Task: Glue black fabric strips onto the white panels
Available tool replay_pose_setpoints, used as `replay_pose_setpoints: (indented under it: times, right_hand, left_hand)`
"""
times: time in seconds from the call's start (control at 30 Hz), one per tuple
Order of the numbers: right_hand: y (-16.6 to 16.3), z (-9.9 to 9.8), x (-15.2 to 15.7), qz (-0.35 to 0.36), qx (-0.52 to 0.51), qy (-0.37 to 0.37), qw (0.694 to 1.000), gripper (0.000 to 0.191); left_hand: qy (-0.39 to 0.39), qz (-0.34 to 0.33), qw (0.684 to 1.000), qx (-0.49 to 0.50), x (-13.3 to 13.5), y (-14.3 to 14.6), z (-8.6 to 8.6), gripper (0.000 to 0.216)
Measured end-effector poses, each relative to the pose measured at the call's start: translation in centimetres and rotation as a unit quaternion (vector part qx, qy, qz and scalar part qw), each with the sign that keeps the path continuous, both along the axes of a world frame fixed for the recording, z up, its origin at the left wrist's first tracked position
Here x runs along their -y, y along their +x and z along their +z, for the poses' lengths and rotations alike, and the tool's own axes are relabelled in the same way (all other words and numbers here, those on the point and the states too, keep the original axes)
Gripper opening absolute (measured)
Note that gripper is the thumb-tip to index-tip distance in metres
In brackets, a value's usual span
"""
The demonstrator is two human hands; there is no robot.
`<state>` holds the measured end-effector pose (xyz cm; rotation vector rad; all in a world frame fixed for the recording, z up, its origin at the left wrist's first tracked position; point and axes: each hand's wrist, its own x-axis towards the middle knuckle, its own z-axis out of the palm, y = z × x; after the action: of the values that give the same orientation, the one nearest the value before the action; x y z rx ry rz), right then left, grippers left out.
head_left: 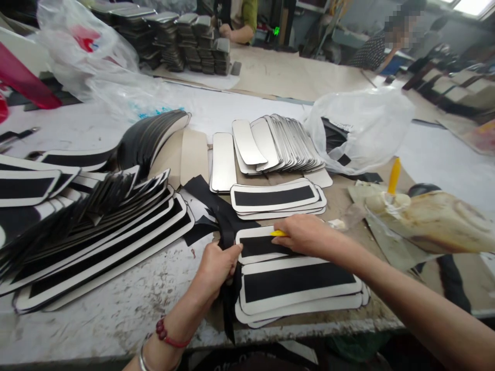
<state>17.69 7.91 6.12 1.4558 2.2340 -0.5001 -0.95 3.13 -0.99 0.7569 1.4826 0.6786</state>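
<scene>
My left hand is closed at the left end of a white-bordered panel with a black centre. Its thumb lies near the panel's edge, and black strips run through or behind the fingers and hang down below. My right hand is closed on a small yellow tool, whose tip shows over the black centre; the rest is hidden in the fist. Nearer to me lies a stack of similar panels. Just beyond my hands sit more panels, slightly fanned.
Large fanned panel stacks fill the left. Plain white pieces stand behind. To the right lie a stained plastic bottle with a yellow nozzle and a clear bag. Two other people are at work across the table.
</scene>
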Motion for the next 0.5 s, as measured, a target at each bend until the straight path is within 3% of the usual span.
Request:
replay_pose_setpoints:
  times: [0.1,0.2,0.5]
  right_hand:
    - [4.6,0.9,0.7,-0.08,0.041,0.011,0.996,0.027]
    - [7.7,0.5,1.6,-0.139,0.055,0.028,0.988,0.026]
    - [8.1,-2.1,2.4,-0.163,0.091,0.108,0.977,0.027]
  left_hand:
    - [-0.001,-0.005,1.0,-0.003,0.1,-0.1,-0.1,0.038]
    - [-0.004,-0.012,1.0,-0.012,0.0,-0.1,-0.3,0.041]
    - [-0.005,-0.024,0.999,-0.049,0.0,0.0,0.2,0.043]
